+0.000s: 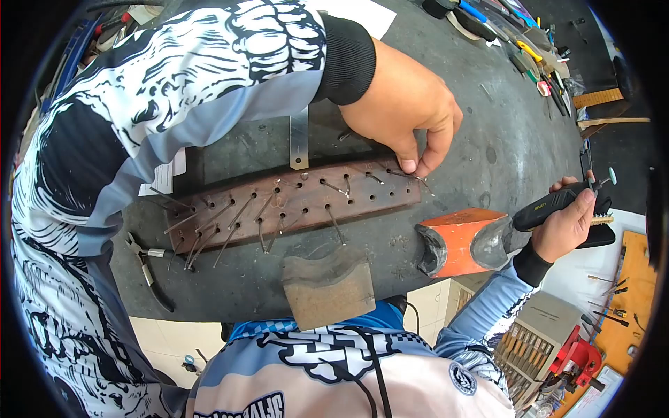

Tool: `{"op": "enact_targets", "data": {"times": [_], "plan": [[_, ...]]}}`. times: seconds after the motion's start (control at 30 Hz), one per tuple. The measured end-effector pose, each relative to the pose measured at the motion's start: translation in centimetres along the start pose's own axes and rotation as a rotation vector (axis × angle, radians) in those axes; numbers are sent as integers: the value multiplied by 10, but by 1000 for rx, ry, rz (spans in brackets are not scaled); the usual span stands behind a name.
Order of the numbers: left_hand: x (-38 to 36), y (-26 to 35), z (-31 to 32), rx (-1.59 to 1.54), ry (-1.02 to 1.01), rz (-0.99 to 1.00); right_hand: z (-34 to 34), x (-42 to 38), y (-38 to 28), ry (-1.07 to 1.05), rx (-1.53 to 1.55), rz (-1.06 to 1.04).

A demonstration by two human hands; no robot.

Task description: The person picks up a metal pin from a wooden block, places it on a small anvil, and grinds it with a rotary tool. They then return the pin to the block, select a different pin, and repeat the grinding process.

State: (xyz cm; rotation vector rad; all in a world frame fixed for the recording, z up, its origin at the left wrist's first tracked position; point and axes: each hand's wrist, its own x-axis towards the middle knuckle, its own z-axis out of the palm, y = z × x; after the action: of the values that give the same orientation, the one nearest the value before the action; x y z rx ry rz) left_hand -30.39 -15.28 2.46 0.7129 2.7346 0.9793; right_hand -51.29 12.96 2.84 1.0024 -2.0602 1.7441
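Observation:
A long dark wooden block (244, 216) with numbered holes lies across the bench, and several thin metal bits (334, 223) lean out of it at different angles. At its right end, my left hand (404, 111) pinches a thin metal bit (426, 183) between thumb and forefinger. Off to the right, my right hand (568, 223) is wrapped round a black rotary tool (547, 209). A pale, round disc (612, 175) sits at that tool's tip, pointing away from the block. The left sleeve hides part of the bench behind the block.
Near the front edge are an orange block (463, 237) with grey curved sides and a wooden block (327, 285) with a hollowed top. Pliers (146, 268) lie at the left. A steel ruler (299, 139) is behind the holder. Hand tools (536, 63) crowd the far right.

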Motion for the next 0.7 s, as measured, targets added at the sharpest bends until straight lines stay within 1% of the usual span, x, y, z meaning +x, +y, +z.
{"op": "enact_targets", "data": {"times": [0.07, 0.13, 0.17, 0.23, 0.27, 0.37, 0.4, 0.43, 0.47, 0.5, 0.53, 0.57, 0.63, 0.7], "plan": [[0, -3, 2, 7, 12, 12, 0, 0, -1, -4, 7, -2], [1, -6, 0, -72, 54, 81, 0, 0, -1, 4, 9, 0], [1, -7, -3, -69, 50, 81, 0, 0, -1, 10, 12, 1], [1, 4, -16, -289, 184, 36, 2, -2, -2, 14, 2, 3], [2, 12, -18, -286, 178, 35, 3, -2, -3, 15, -6, 3], [-12, 56, -17, -171, 407, -147, 3, -3, -2, -13, 5, -21], [-30, 72, -12, -134, 481, -209, 3, -3, -2, -24, 8, -33], [-152, 150, 47, -95, 559, -272, 3, -4, -2, -20, 13, -28], [-47, 115, 0, -52, 636, -335, 4, -4, -3, -54, 7, -57], [-73, 135, 7, -8, 712, -398, 3, -5, -3, -89, 0, -86], [-62, 148, 4, 41, 795, -463, 2, -5, -4, -122, 29, -107], [-70, 153, 10, 251, 704, -262, 3, -6, -4, -121, 42, -110], [-67, 185, 31, 188, 540, -461, 2, -12, -4, -201, 13, -202], [-67, 200, 85, 201, 726, -550, -1, -16, -2, -247, 79, -220]]}}
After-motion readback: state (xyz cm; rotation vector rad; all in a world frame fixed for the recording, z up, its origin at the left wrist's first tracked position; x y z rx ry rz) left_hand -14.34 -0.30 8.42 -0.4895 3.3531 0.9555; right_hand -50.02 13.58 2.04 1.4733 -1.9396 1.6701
